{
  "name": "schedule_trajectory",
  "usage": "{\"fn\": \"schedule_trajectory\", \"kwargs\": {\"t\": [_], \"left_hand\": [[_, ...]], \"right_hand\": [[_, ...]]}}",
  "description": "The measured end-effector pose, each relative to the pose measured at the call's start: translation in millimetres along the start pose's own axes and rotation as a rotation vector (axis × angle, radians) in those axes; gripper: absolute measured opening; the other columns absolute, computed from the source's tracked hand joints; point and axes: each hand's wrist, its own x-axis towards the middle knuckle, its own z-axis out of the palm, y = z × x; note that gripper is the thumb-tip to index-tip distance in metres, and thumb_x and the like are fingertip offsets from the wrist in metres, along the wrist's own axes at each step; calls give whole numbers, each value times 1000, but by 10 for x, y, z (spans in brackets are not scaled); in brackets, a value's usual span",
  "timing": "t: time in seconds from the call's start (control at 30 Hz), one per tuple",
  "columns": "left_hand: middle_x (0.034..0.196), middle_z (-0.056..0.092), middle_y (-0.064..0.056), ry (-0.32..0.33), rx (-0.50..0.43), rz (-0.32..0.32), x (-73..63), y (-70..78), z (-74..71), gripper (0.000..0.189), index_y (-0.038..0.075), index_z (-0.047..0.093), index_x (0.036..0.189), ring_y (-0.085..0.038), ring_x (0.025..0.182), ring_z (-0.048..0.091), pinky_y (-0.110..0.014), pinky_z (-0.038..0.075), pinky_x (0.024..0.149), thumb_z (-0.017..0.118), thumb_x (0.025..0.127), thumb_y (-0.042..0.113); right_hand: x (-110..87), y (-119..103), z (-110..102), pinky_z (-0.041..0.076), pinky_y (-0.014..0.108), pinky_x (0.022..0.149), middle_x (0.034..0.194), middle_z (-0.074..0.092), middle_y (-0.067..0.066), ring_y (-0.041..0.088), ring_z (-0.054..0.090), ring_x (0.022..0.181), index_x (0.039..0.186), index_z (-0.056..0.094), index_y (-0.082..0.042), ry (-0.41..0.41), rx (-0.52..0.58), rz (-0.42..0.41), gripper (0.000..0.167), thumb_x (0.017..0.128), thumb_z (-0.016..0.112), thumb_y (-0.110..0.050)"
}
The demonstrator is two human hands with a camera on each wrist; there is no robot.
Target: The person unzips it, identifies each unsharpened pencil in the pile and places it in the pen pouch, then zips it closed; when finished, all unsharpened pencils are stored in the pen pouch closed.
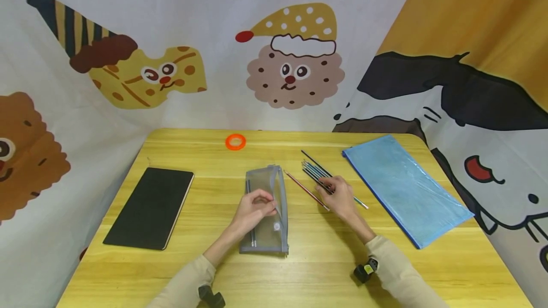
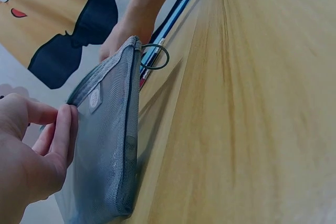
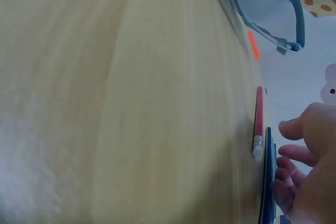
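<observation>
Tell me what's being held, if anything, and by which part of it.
The left grip pinches the gray mesh pencil case by its open rim; whether the right grip, at the pencils, holds any cannot be told.

pouch: grey | pencils: black, blue, red | table: yellow, streaked

a black, rectangular notebook with pale page edges lies well left of the left fingers. a bright orange, flat ring lies beyond the left fingers and slightly to their left. a blue, rectangular plastic folder with a darker blue edge lies slantwise right of the right fingers. a yellow, wood-grained table spreads below all the fingers; white cloth printed with cartoon figures hangs beyond them.
</observation>
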Motion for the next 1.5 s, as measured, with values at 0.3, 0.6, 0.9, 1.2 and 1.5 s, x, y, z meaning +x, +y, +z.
{"fn": "schedule_trajectory", "kwargs": {"t": [0.3, 0.6, 0.9, 1.2, 1.5], "left_hand": [[104, 69, -24, 4, -4, 3, -4, -6, -9, 24, -10, 60, 110, -13, 81, 70, -22, 64, 80, 68, 90, -1], [105, 69, -24, -1, -4, 2, -3, -4, -19, 24, -10, 60, 110, -13, 81, 70, -22, 64, 80, 68, 90, 0], [105, 69, -24, -5, -6, 1, -3, 0, -20, 24, -10, 60, 110, -13, 82, 70, -24, 64, 81, 69, 90, 1], [105, 69, -24, -5, -5, 4, -11, 4, -20, 24, -10, 60, 110, -13, 81, 70, -23, 64, 80, 69, 90, 0], [105, 69, -24, -8, 3, 6, -11, 5, -16, 24, -10, 61, 110, -12, 81, 70, -22, 64, 80, 69, 90, 0]], "right_hand": [[-1, -34, 31, 55, 43, 65, 92, 70, 17, 28, 64, 75, 106, 78, -1, 0, -65, -3, 23, 85, 79, -10], [16, -25, 37, 60, 42, 66, 87, 73, 11, 26, 70, 74, 97, 78, -5, -40, -92, -8, 15, 83, 80, -6], [41, -12, 31, 62, 40, 65, 83, 76, 7, 22, 72, 73, 92, 77, -6, -100, -96, -42, 7, 85, 77, -3], [39, -34, 13, 53, 25, 57, 84, 72, 9, 15, 63, 69, 103, 76, -4, -122, -76, -75, 12, 91, 73, -4], [87, -163, -101, 42, 22, 55, 87, 65, 15, 14, 50, 67, 111, 73, 1, -100, 32, -52, 18, 95, 63, 2]]}}
